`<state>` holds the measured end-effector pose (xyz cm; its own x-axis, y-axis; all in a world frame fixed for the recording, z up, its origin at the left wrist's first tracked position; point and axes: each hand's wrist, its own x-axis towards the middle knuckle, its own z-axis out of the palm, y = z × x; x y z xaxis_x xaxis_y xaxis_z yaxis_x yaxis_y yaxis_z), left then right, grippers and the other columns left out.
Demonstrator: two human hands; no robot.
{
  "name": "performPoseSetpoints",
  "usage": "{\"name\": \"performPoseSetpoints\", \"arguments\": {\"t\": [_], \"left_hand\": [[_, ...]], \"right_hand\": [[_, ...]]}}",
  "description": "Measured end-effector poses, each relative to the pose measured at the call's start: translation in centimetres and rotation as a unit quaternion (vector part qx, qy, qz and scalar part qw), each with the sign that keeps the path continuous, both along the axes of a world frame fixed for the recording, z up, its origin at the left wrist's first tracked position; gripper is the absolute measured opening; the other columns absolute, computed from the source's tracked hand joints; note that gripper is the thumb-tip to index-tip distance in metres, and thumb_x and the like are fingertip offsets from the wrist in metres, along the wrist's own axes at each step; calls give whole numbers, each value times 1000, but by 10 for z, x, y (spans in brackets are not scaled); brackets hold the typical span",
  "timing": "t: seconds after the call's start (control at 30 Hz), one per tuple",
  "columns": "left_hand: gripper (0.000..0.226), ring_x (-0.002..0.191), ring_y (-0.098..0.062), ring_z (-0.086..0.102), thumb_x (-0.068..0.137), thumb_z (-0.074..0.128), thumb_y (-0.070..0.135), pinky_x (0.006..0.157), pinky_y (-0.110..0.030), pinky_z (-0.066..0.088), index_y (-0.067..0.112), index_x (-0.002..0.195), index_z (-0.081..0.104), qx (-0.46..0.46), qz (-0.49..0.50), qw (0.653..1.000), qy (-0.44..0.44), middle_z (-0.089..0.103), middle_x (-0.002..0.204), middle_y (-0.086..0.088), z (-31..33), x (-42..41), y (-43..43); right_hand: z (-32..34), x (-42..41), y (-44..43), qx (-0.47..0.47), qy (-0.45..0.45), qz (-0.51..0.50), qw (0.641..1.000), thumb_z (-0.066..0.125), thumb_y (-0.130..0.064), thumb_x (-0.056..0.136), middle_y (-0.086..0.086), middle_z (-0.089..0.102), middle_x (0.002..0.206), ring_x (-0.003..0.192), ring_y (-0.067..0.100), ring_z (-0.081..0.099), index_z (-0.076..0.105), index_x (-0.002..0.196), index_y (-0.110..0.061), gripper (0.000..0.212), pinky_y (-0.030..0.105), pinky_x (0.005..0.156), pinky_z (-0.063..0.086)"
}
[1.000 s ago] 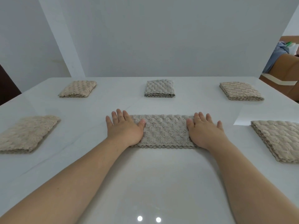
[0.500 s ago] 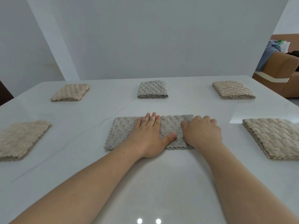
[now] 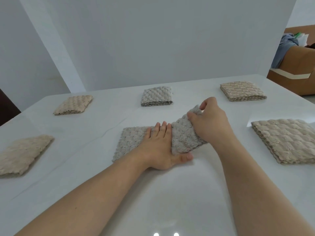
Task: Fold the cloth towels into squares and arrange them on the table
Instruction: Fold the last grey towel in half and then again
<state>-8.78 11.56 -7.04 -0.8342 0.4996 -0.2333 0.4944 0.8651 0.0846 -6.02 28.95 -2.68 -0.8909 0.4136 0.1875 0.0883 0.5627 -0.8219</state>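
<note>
White table (image 3: 170,193): we log six towels on it.
Grey towel (image 3: 133,142), centre: left half flat, right end raised off the surface.
Folded squares, well apart: near-right beige towel (image 3: 286,140), near-left beige towel (image 3: 22,154), far-right beige towel (image 3: 242,91), far-centre grey towel (image 3: 156,96), far-left beige towel (image 3: 73,104).
Left hand (image 3: 158,147): fingers straight, pressing the grey towel's middle.
Right hand (image 3: 211,123): grasping the raised end.

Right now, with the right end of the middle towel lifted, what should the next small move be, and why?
Probably carry the lifted end leftward and lay it over the flat half. The right hand pinches the raised right end of the grey towel, while the left hand presses flat at its middle, marking the fold line; the left half lies uncovered.
</note>
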Motion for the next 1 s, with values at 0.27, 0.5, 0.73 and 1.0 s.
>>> {"name": "performPoseSetpoints", "arguments": {"t": [0.27,0.5,0.73,1.0], "left_hand": [[135,150,-23,-30,67,28,100,123,-52,-13,13,156,-24,28,16,999,-21,-26,166,-4,0,18,36],[145,151,-22,-28,54,45,101,123,-51,-12,24,158,-20,100,6,994,-47,-21,167,-5,1,12,34],[106,139,0,42,61,80,71,111,-29,39,37,153,39,377,83,915,-120,41,156,17,49,-2,-34],[30,58,-21,67,105,55,21,52,-25,57,-5,116,63,590,323,716,-188,71,83,-16,25,-29,-75]], "right_hand": [[15,11,1,-42,94,17,995,72,-35,91,-4,55,83,68,13,54,44,106,-19,35,29,57,43],[16,13,-5,-77,98,40,991,71,-35,91,-5,58,89,71,14,58,45,104,-22,32,31,62,49],[17,18,-13,-139,69,81,985,72,-20,84,-4,63,93,69,8,60,45,104,-28,34,19,54,43],[0,25,-62,-39,48,188,980,68,-24,91,-16,60,100,75,5,62,39,108,-37,36,21,60,50]]}}
